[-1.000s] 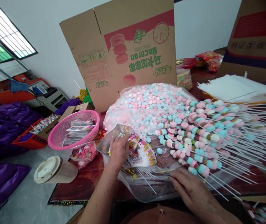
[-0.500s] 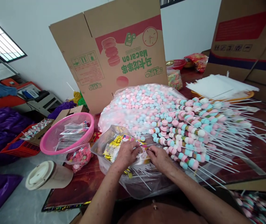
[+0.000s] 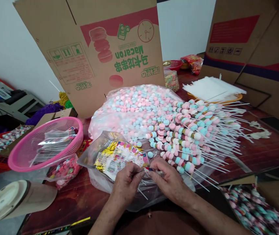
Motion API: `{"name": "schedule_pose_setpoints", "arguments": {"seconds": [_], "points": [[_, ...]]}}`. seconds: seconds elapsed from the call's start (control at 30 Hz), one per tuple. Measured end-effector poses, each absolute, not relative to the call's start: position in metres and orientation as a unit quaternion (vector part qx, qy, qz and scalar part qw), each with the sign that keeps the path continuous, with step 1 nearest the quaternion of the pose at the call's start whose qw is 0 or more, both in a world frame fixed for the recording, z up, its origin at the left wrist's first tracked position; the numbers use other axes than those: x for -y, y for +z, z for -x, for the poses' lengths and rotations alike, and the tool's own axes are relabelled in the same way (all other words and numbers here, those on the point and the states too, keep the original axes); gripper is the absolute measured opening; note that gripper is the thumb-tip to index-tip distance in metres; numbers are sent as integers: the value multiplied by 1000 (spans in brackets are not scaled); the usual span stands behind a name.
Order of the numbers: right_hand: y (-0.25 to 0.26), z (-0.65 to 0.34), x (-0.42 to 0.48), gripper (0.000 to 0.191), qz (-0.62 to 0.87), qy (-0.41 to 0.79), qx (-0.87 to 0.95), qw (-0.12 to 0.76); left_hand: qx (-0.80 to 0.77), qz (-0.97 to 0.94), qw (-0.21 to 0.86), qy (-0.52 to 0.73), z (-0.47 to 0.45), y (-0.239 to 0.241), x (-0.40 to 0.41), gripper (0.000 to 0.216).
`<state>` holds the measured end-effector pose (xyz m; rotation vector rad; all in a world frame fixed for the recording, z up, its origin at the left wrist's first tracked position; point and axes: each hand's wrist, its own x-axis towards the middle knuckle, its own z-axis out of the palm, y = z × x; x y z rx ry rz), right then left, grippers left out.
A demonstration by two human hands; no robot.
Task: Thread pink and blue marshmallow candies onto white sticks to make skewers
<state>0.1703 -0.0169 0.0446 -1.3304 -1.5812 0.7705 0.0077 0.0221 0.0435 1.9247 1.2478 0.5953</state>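
My left hand (image 3: pixel 126 181) and my right hand (image 3: pixel 169 178) meet low in the middle, both pinched on one small printed wrapper bag (image 3: pixel 148 169) held between the fingertips. Right beyond them lies a heap of printed wrapper bags (image 3: pixel 120 156) with gold ties on a clear plastic sheet. A pile of candy skewers (image 3: pixel 190 137) with pink, blue and white pieces on white sticks spreads to the right of my hands. Behind it sits a big clear bag of pink and blue candies (image 3: pixel 134 107).
A pink basket (image 3: pixel 26 156) with packets stands at the left, a small bag of candy (image 3: pixel 64 169) beside it and a lidded cup (image 3: pixel 14 200) lying at lower left. Open cardboard boxes (image 3: pixel 100 49) stand behind. White sheets on a tray (image 3: pixel 210 89) lie at the back right.
My right hand left the sticks at the lower right and came to the left hand. Both hands drew back from the heap toward me, pinching one wrapper bag. The camera tipped down and right.
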Motion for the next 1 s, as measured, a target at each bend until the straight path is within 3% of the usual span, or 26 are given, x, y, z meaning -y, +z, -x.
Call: {"name": "schedule_pose_setpoints", "arguments": {"seconds": [0.1, 0.2, 0.37, 0.47, 0.7, 0.83, 1.0], "points": [[45, -177, 22, 10, 509, 347, 658, 433, -453, -749, 439, 201, -8, 43, -18, 19], [42, -180, 22, 19, 551, 358, 622, 427, -431, -750, 460, 198, -9, 47, -16, 17], [33, -184, 20, 38, 577, 344, 620, 405, -445, -752, 420, 244, -12, 40, -11, 17], [34, -188, 18, 43, 573, 403, 582, 413, -416, -778, 395, 255, -12, 35, -10, 21], [44, -189, 16, 21, 524, 446, 596, 414, -435, -776, 404, 214, -6, 41, -13, 37], [35, -182, 18, 32, 551, 431, 572, 430, -428, -738, 455, 254, -3, 37, -13, 24], [26, -180, 17, 46, 600, 437, 503, 442, -423, -785, 373, 259, -1, 29, -10, 20]]}}
